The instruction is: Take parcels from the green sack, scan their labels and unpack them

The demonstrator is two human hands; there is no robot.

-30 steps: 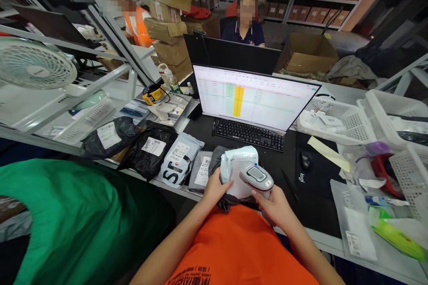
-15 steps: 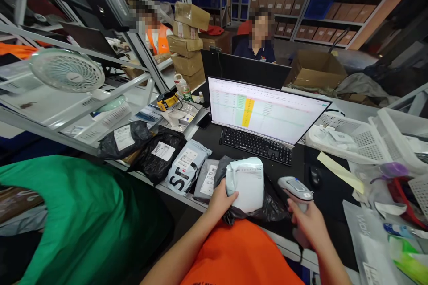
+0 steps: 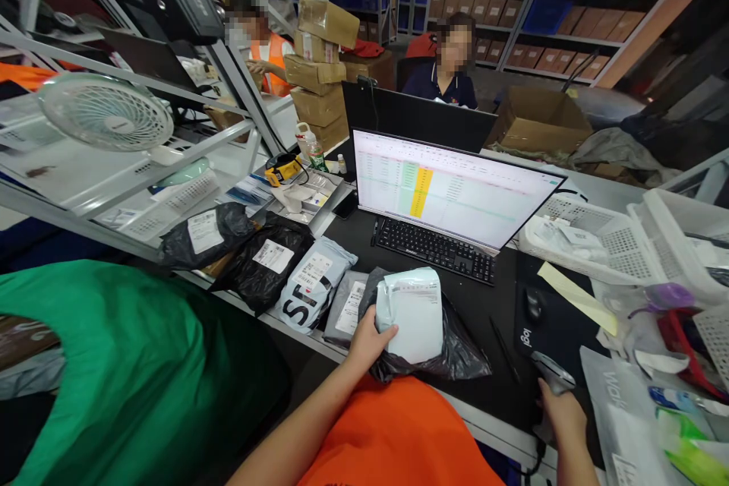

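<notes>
My left hand point(image 3: 369, 340) grips the left edge of a pale parcel point(image 3: 418, 319), thumb across its front. Beneath it, a black plastic bag point(image 3: 464, 345) spreads over the desk's front edge. My right hand point(image 3: 561, 414) is wrapped round the handle of a grey barcode scanner point(image 3: 553, 372), low at the right by the desk edge. Left of the pale parcel lie a grey parcel point(image 3: 345, 311), a light-blue parcel point(image 3: 316, 281) with large black letters, and two black parcels point(image 3: 267, 262), all with white labels.
A monitor point(image 3: 444, 186) showing a spreadsheet stands behind a black keyboard point(image 3: 436, 249). A mouse point(image 3: 534, 305) and pen point(image 3: 504, 349) lie right of the parcel. White baskets point(image 3: 626, 250) stand at right, a fan point(image 3: 108, 112) at left. Two people sit beyond the desk.
My right hand has carried the scanner right and down, away from the pale parcel, uncovering the pen. My left hand still holds the parcel in nearly the same place.
</notes>
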